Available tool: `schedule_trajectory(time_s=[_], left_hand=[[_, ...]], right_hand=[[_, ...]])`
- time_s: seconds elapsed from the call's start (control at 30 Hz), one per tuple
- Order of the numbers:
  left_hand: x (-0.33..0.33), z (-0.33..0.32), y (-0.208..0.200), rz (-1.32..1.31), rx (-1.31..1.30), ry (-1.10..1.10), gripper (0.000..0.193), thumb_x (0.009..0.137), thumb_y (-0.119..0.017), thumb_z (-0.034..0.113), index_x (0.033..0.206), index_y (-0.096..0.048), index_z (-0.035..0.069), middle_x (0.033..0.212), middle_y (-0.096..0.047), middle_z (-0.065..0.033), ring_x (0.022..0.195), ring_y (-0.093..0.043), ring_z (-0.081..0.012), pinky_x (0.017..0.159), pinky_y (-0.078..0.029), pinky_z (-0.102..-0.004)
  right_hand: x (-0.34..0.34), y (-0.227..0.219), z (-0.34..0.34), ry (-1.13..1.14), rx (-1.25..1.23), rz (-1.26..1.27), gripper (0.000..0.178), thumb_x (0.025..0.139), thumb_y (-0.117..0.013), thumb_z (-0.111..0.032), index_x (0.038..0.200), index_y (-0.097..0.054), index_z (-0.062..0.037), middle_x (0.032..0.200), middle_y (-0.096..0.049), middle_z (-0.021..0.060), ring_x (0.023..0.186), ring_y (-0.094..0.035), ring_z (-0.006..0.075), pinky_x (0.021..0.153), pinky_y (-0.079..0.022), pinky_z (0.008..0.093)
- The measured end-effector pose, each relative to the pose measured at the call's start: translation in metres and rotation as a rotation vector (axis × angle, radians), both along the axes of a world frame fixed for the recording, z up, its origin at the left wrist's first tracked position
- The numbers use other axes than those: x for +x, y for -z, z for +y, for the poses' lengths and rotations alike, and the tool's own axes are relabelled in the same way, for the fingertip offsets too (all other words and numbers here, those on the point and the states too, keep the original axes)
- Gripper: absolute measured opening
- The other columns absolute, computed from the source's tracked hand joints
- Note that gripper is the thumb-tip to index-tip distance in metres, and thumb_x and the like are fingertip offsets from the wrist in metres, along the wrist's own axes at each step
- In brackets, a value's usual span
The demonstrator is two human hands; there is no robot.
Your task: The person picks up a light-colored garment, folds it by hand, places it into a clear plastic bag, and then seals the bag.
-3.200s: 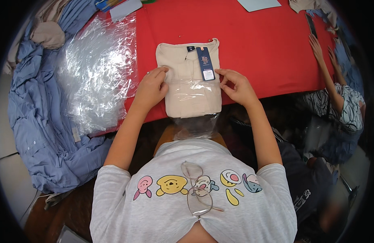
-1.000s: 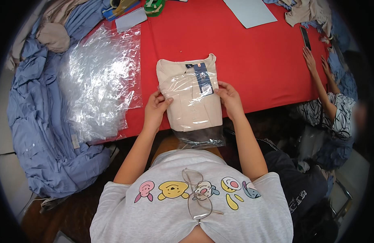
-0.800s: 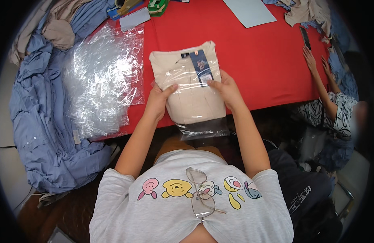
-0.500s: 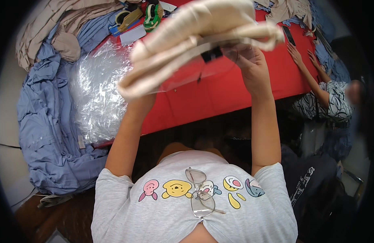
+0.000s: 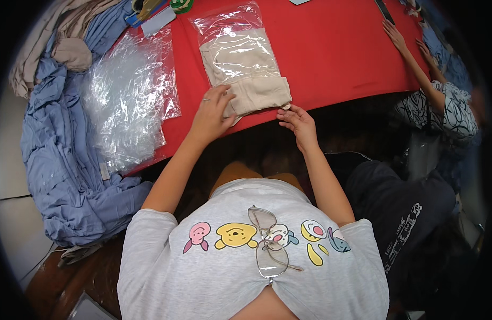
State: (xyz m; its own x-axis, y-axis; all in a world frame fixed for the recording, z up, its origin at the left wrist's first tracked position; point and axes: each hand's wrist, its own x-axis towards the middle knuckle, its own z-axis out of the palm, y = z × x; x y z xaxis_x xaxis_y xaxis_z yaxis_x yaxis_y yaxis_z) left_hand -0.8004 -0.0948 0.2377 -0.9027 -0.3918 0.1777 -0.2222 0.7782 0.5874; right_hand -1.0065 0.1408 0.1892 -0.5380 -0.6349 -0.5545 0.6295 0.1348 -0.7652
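Note:
A folded beige garment [image 5: 251, 92] lies on the red table, its far part inside a clear plastic bag [image 5: 232, 21]. The garment's near edge sticks out of the bag, close to the table's front edge. My left hand [image 5: 211, 114] rests at the near left corner of the garment, fingers curved and apart, thumb near the lower fold. At the near right corner, my right hand [image 5: 299, 125] has its thumb and forefinger closed on the garment's edge; whether the bag's rim is caught too, I cannot tell.
A pile of clear plastic bags [image 5: 128, 96] lies left on the red table [image 5: 331, 48]. Blue garments [image 5: 57, 154] and beige garments [image 5: 73, 53] heap along the left. A notepad [image 5: 158, 22] sits far left. A co-worker's hands [image 5: 396, 37] rest at right beside a phone [image 5: 384, 12].
The beige garment, held up and blurred before, now lies on the table partly inside the bag. Both my hands have come down and nearer to its front edge.

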Motion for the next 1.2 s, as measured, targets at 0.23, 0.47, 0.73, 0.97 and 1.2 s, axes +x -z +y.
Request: schedule_trajectory(time_s=[0.23, 0.47, 0.73, 0.97, 1.2], left_hand=[[-0.062, 0.025, 0.028, -0.113, -0.242, 0.023, 0.076, 0.082, -0.088, 0.032, 0.149, -0.059, 0.013, 0.170, -0.038, -0.0184, 0.156, -0.038, -0.0440, 0.126, -0.035, -0.0620], [-0.070, -0.010, 0.023, -0.043, 0.056, -0.027, 0.044, 0.102, -0.068, 0.024, 0.142, -0.061, 0.007, 0.143, -0.066, -0.0217, 0.129, -0.065, -0.0430, 0.107, -0.056, -0.0474], [-0.073, -0.011, -0.010, -0.218, 0.196, -0.126, 0.036, 0.108, -0.060, 0.028, 0.137, -0.066, 0.007, 0.121, -0.073, -0.0243, 0.106, -0.070, -0.0472, 0.090, -0.057, -0.0511], [-0.075, 0.009, -0.004, -0.127, -0.137, 0.056, 0.058, 0.098, -0.074, 0.034, 0.150, -0.060, 0.013, 0.162, -0.049, -0.0189, 0.149, -0.046, -0.0411, 0.122, -0.037, -0.0579], [-0.097, -0.002, 0.002, -0.223, -0.350, 0.089, 0.092, 0.076, -0.092, 0.040, 0.157, -0.053, 0.020, 0.174, -0.034, -0.0141, 0.164, -0.026, -0.0371, 0.128, -0.019, -0.0723]], right_hand=[[-0.002, 0.002, -0.030, -0.038, -0.028, 0.112, 0.037, 0.101, -0.067, 0.003, 0.138, -0.062, 0.0032, 0.119, -0.075, 0.0114, 0.104, -0.075, 0.0189, 0.087, -0.061, 0.0319], [-0.018, 0.000, -0.061, 0.089, -0.071, 0.227, 0.046, 0.096, -0.069, 0.008, 0.140, -0.056, 0.0069, 0.116, -0.069, 0.0153, 0.094, -0.074, 0.0181, 0.076, -0.060, 0.0283], [-0.020, -0.016, -0.081, 0.056, 0.054, 0.018, 0.033, 0.109, -0.063, -0.016, 0.135, -0.060, 0.0045, 0.097, -0.075, 0.0137, 0.072, -0.076, 0.0206, 0.061, -0.062, 0.0310], [-0.027, -0.012, -0.099, -0.041, 0.211, 0.390, 0.023, 0.104, -0.065, -0.015, 0.119, -0.072, 0.0020, 0.078, -0.074, 0.0148, 0.055, -0.071, 0.0204, 0.047, -0.056, 0.0336], [-0.022, -0.012, -0.079, -0.295, 0.287, 0.519, 0.019, 0.102, -0.063, -0.011, 0.111, -0.074, 0.0009, 0.071, -0.072, 0.0118, 0.058, -0.070, 0.0202, 0.058, -0.056, 0.0385]])
